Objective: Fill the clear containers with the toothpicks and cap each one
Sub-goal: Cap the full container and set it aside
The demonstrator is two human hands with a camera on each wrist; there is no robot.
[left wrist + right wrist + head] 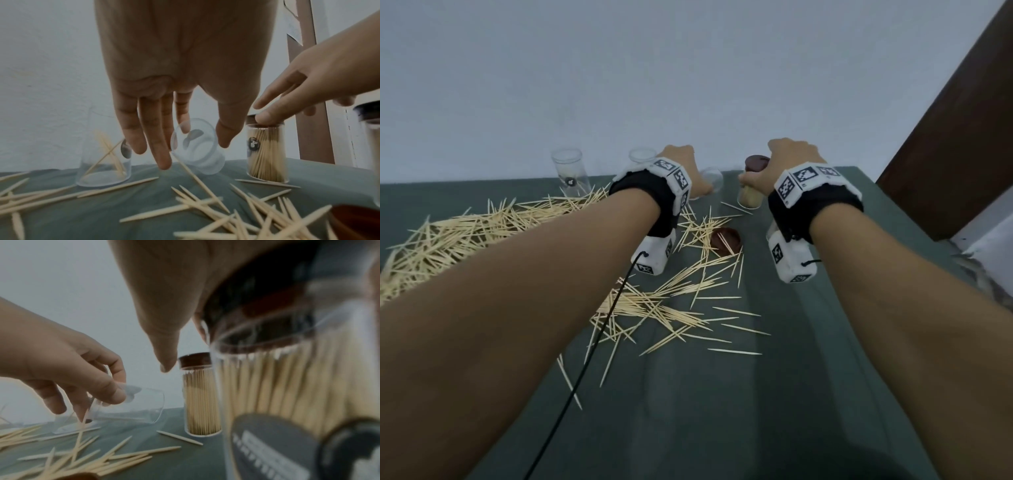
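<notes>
Left hand fingers are curled on a tipped empty clear container; a toothpick-filled brown-capped jar is gripped by right hand.

From my view, loose toothpicks cover the table's left and centre. Upright containers line the far edge. A brown cap lies between both wrists. Near cloth is bare.

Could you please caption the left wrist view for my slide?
Left hand tipping an empty clear container over scattered toothpicks.
</notes>
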